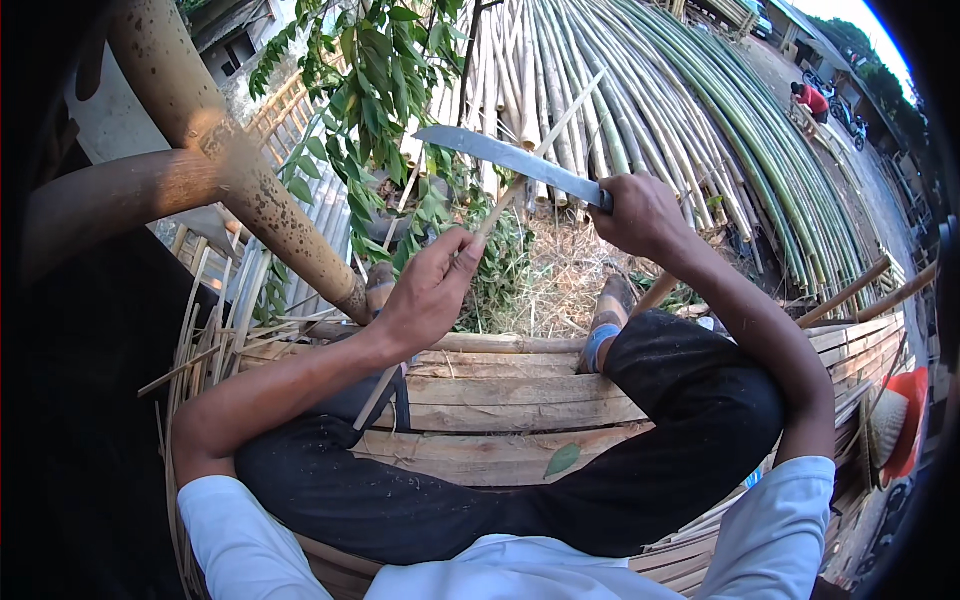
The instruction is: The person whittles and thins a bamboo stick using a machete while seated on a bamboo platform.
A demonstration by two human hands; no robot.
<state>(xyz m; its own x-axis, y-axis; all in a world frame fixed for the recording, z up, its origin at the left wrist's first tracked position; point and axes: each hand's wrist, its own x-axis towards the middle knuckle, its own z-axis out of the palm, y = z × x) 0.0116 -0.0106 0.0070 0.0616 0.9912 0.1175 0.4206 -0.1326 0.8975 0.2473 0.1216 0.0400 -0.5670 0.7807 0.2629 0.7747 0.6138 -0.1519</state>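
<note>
My left hand (430,290) is closed round a thin, pale bamboo strip (507,202). The strip slants up and away to the right, and its lower end comes out below the hand over my left leg. In my right hand (645,215) is the dark handle of a large knife (520,160) with a broad, slightly curved blade. The blade points left and lies across the strip, beyond my left hand. Whether its edge bites into the strip I cannot tell.
I sit on a slatted bamboo platform (500,390). Many long bamboo poles (690,130) lie ahead. A thick bamboo post (255,200) leans at left beside leafy branches (380,90). Split strips (215,330) stand at left. A red-and-straw hat (890,430) is at right; a person (812,100) bends far off.
</note>
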